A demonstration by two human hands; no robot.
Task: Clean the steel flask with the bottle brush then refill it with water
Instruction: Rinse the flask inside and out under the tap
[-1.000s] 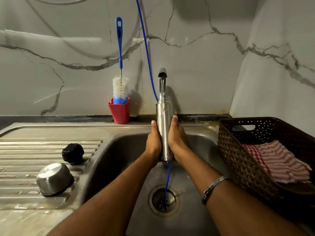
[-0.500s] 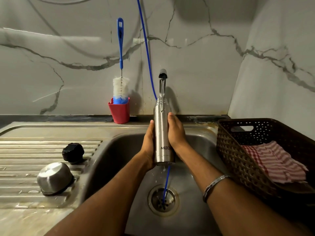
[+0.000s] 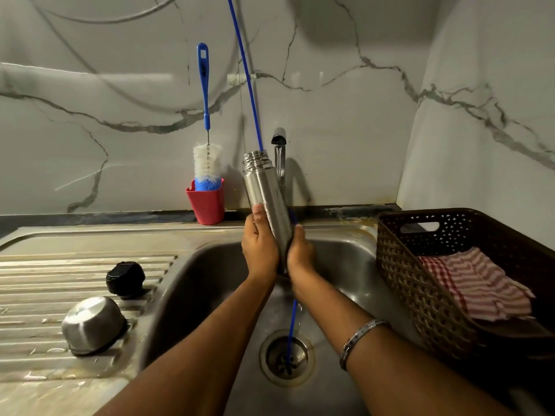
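I see both hands, left hand (image 3: 259, 247) and right hand (image 3: 301, 254), clasping the tilted steel flask (image 3: 265, 193) over a steel sink (image 3: 345, 259) beneath marble-veined walls (image 3: 345, 100).

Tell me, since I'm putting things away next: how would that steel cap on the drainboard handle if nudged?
The steel cap lies dome up on the ridged drainboard, so it probably slides rather than rolls. Its smooth, shiny shell looks slippery, likely light.
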